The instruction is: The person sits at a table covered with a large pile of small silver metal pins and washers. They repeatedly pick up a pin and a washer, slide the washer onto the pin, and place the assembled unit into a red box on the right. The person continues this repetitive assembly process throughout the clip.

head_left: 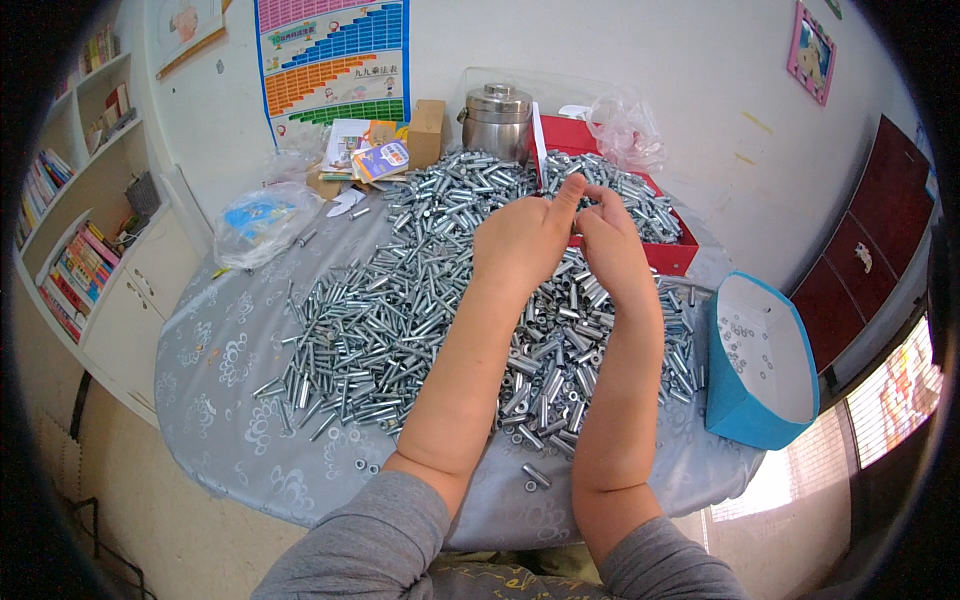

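Note:
Both my arms reach forward over a broad heap of silvery metal bolts and sleeves (390,310). My left hand (525,240) is closed, its back toward me and its thumb pointing up. Close against it, my right hand (612,238) is closed too, with bent fingers. Whatever lies between the fingertips is mostly hidden and too small to name. Just beyond the hands stands a red box (672,258) filled with more of the same metal pieces.
To the right is a blue box (752,428) with small rings scattered inside. A steel pot (497,125), a cardboard box (427,133) and booklets (381,160) stand at the back. A plastic bag (265,225) lies left on the grey tablecloth (215,400). Loose sleeves (537,474) lie near the front edge.

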Available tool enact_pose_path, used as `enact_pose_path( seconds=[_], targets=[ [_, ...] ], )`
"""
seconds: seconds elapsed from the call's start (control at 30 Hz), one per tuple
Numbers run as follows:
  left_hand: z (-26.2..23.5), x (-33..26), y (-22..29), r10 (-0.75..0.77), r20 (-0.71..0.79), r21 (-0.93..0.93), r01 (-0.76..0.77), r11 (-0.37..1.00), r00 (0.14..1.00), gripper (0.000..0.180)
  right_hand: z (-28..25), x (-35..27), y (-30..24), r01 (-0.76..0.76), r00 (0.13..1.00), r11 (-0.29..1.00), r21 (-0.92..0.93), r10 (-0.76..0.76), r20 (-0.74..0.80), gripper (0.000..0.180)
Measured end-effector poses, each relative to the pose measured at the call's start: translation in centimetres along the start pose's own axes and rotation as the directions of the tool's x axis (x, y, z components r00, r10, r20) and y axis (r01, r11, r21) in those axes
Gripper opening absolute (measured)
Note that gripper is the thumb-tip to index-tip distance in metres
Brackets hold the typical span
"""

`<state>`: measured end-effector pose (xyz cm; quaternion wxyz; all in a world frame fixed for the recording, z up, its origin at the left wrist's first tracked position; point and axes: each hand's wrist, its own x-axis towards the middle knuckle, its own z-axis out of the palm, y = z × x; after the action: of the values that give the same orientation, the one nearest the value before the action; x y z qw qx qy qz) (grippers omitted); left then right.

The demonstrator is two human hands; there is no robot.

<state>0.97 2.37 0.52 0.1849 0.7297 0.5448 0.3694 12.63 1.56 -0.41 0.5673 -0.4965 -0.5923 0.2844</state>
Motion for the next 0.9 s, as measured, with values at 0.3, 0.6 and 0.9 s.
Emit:
enact_pose_path(
  seconds=[0.3,0.6,0.9],
  targets=[
    [-0.3,-0.5,0.2,0.009,0.017,0.001,-0.009,1.0,1.0,0.089,0.5,0.5,0.5,0.036,0.997,0.999,-0.025,-0.034,0.067,0.035],
    [0.2,-0.1,-0.4,0.016,-0.043,0.038,-0.014,0.999,0.999,0.088,0.5,0.9,1.7,0.161,0.985,0.977,-0.137,-0.167,-0.031,0.038],
    [0.1,0.1,-0.4,-0.04,-0.08,0.018,0.042,0.999,0.996,0.083,-0.2,1.0,1.1,0.023,0.991,0.974,-0.227,-0.051,-0.12,0.041]
  ],
)
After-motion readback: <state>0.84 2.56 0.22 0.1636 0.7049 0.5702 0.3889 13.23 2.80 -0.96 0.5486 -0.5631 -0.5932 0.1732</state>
